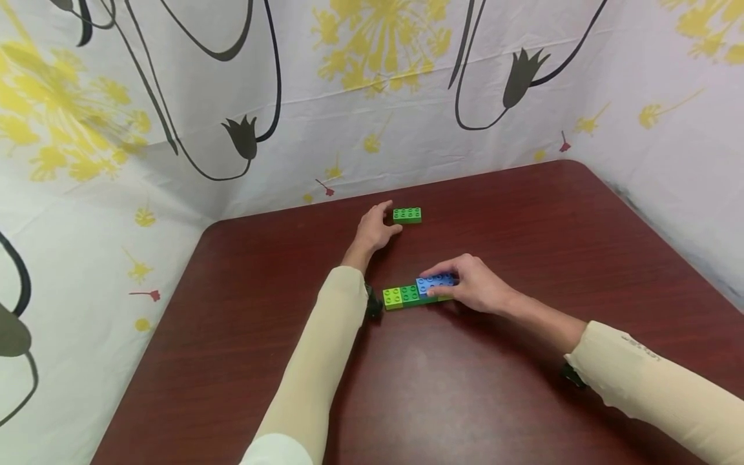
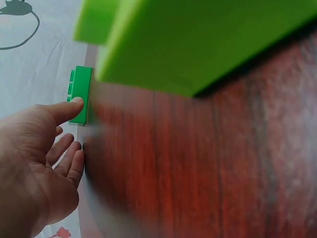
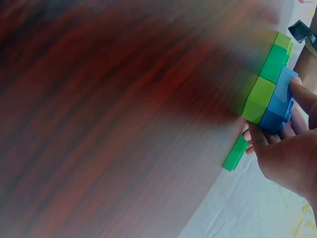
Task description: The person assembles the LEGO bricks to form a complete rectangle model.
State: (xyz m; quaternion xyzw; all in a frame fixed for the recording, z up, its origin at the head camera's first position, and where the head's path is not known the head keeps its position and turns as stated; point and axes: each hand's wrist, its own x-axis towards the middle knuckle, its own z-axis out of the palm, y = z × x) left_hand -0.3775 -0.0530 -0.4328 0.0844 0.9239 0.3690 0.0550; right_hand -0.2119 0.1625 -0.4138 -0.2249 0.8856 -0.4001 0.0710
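My right hand (image 1: 475, 284) pinches a blue toy building brick (image 1: 429, 285) between thumb and fingers. This brick sits on top of a low row of bricks, at its right part. In the row, a lime brick (image 1: 392, 298) forms the left end, with a darker green brick (image 1: 410, 295) beside it. The right wrist view shows another lime brick (image 3: 259, 100) under the blue one. Farther back, my left hand (image 1: 374, 229) reaches out with loosely bent fingers just left of a single green brick (image 1: 407, 216). Nothing is between its thumb and fingers.
The bricks lie on a dark red-brown wooden table (image 1: 465, 400) with rounded corners. A white cloth (image 1: 349, 142) with yellow and grey flower prints hangs along its far edge and sides. A black wrist device (image 1: 374, 303) on the left arm is close to the row's left end.
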